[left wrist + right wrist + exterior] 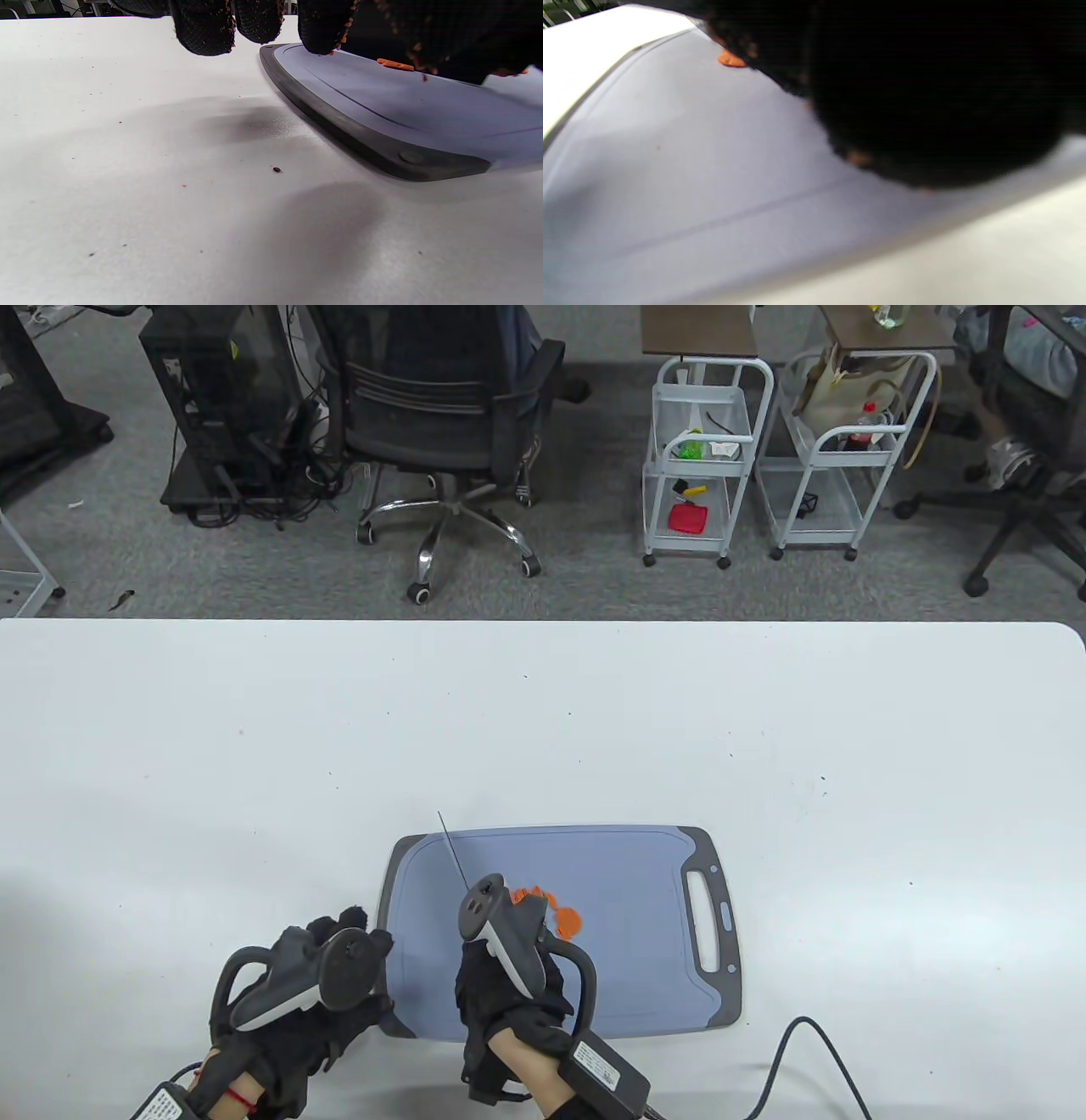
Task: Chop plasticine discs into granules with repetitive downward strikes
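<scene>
A blue-grey cutting board (628, 976) lies near the table's front edge. Orange plasticine pieces (567, 920) lie on it, partly hidden behind my right hand (509, 959). That hand is closed over the board, and a thin knife blade (454, 853), seen edge-on, sticks out past it towards the far left corner. My left hand (356, 937) rests at the board's left edge with loose fingers. In the left wrist view its fingertips (203, 29) hang by the board's rim (382, 148), and a plasticine piece (394, 64) lies beyond. The right wrist view is blurred: dark glove (925, 106), board (670, 169), one orange piece (731, 60).
A black cable (814, 1044) curls on the table right of the board, near the front edge. A black box (607, 1069) is strapped at my right wrist. Small crumbs (276, 170) dot the white table. Office chairs and wire carts stand beyond the far edge.
</scene>
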Tool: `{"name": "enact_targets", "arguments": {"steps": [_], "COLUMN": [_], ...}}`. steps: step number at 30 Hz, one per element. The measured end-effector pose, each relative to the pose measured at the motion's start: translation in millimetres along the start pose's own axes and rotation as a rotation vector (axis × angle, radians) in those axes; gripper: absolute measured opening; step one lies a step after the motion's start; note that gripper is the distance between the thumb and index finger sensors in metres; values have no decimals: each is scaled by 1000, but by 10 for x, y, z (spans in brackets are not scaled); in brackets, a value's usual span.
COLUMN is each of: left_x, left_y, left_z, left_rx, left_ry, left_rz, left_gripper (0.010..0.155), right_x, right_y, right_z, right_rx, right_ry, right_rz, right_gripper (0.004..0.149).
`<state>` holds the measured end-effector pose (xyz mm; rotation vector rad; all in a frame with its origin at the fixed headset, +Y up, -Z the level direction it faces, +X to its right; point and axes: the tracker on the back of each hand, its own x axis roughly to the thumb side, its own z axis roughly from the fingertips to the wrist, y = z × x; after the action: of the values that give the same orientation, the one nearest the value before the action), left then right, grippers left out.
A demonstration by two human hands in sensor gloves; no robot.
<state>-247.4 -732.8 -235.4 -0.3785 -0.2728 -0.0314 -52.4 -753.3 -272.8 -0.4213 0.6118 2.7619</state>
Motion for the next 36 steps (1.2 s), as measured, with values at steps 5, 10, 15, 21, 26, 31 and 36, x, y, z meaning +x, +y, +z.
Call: {"name": "enact_targets", "arguments": {"steps": [5,10,15,21,26,31,36], "left_x": [-14,-67,-46,-41,-10,-39,8], "left_y": [-20,23,-3,-17,-18,9,22], "left_z": [-8,4,-5,-11,-8,0,15], "left_rx": [-12,12,-3,-23,-20,0,49], "left_ry": [1,23,15,15,6,17,-29], "left_rz": [12,18,14,5,-2,6,11], "left_gripper": [77,77,77,77,77,77,74], "right_x": [23,-207,-95,16,96,-196,-208], "right_y": [-53,-84,-75,8,4,-2,-57], "right_z": [103,263,274,179,41,261,460], "right_rx": [1,-22,-42,-46,-40,-10,21], "right_ry": [7,-28,-61,-24,-40,-42,-120], "right_rz": [124,31,1,136,97,106,-163], "right_gripper": [53,52,52,53,53,53,53]}}
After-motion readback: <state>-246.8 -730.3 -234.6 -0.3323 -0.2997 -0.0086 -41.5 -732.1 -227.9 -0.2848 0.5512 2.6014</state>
